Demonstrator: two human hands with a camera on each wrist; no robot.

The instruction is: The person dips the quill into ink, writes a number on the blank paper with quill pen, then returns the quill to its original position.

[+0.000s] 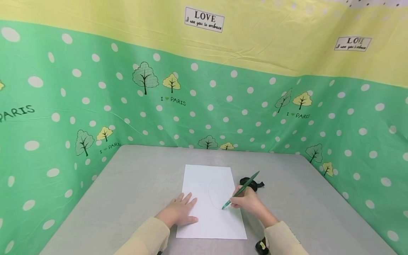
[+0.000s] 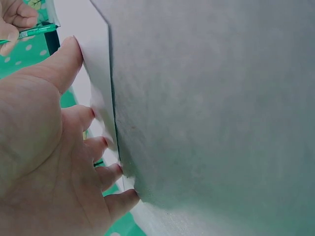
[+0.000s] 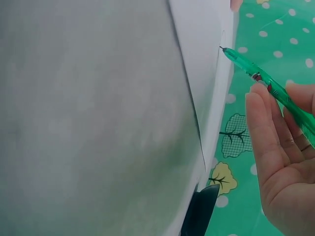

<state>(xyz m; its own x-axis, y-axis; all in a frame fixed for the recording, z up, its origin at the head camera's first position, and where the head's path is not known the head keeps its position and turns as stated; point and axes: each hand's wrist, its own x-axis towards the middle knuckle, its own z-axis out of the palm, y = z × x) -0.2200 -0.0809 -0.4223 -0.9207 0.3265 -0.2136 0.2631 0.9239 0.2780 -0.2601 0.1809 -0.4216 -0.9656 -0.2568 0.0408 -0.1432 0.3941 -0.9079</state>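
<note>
Green polka-dot cloth walls in the grey table [image 1: 134,184], where a white sheet of paper [image 1: 204,219] lies near the front edge with 1 thin curved line on it. The left hand [image 1: 180,210] presses flat, fingers straight, on the sheet's left edge, which should stop it sliding. The right hand [image 1: 248,203] pinches a green pen [image 1: 243,188], tip on the paper; light, even pressure would probably keep the curve smooth.

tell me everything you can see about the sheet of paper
The sheet of paper is plain white, rectangular and lies flat on the grey table, long side running away from the person. A thin curved pen line is drawn on it. The left hand rests flat on its left edge; the green pen, held by the right hand, touches it with its tip.
</note>
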